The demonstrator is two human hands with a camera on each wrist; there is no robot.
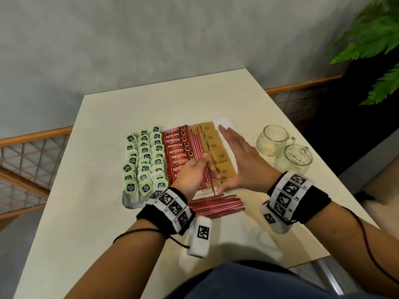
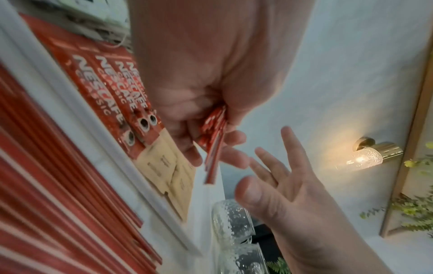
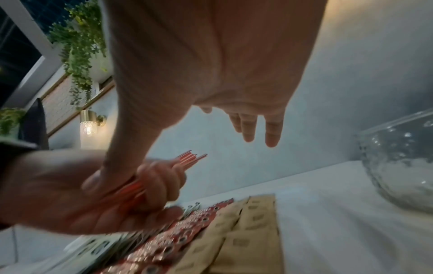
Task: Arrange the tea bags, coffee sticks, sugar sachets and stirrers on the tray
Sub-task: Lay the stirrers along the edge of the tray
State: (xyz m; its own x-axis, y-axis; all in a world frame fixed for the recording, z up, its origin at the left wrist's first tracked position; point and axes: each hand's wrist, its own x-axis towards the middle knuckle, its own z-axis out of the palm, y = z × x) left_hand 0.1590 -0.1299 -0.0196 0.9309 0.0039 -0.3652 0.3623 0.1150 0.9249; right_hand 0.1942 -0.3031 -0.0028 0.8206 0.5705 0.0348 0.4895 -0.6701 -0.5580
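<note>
- Thin red-and-white striped plastic stirrers (image 1: 207,174): judged light, slightly springy, smooth, apt to fan or slip; best taken mid-length as one bundle.
- Bundle is clasped mid-length by curled left hand (image 1: 191,174), centre frame, above white tray (image 1: 225,123); ends project both ways.
- Right hand (image 1: 239,160) is held flat, fingers straight, holding nothing, beside brown sugar sachets (image 1: 220,157).
- More loose stirrers (image 1: 216,205) are seen on the pale surface (image 1: 90,212), below tray.

Black wristbands (image 1: 311,201) carry white tag blocks (square-coded), thin black cables.
</note>
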